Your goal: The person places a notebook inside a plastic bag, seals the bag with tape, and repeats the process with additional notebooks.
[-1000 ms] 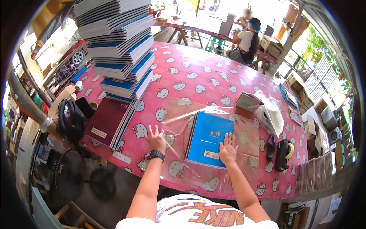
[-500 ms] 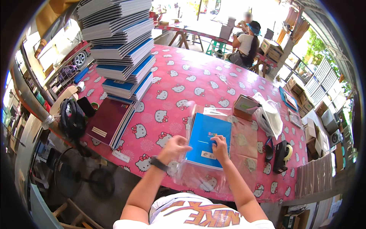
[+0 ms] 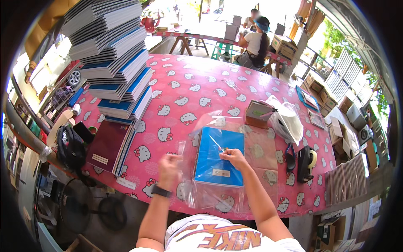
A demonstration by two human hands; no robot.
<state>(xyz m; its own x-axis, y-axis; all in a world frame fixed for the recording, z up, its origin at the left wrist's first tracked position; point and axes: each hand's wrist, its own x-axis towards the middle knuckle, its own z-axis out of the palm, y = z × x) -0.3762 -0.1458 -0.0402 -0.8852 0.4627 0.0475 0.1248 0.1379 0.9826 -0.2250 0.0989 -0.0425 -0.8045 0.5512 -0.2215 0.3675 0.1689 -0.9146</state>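
Note:
A blue spiral notebook (image 3: 210, 168) with a pale label near its lower edge lies on the pink table. Clear plastic film (image 3: 197, 197) spreads under and around it, and creased, shiny film also covers part of its cover. My right hand (image 3: 234, 158) rests over the notebook's middle, fingers curled and pinched at the film, where creases run toward the fingertips. Left of the notebook, my left hand (image 3: 168, 170) is raised by the film's left edge. Motion smears its fingers, so whether they grip the film cannot be made out.
A tall stack of spiral notebooks (image 3: 119, 75) stands at left, beside maroon notebooks (image 3: 107, 145). To the right are a box of cards (image 3: 257, 113), a white plastic bag (image 3: 287, 122), a black tape dispenser (image 3: 305, 164) and a stapler (image 3: 290, 157). Two people sit at a far table.
My left hand has moved left, away from the notebook's edge. Film now lies across the cover that looked bare, and the right hand's fingers have drawn together. The view has shifted slightly.

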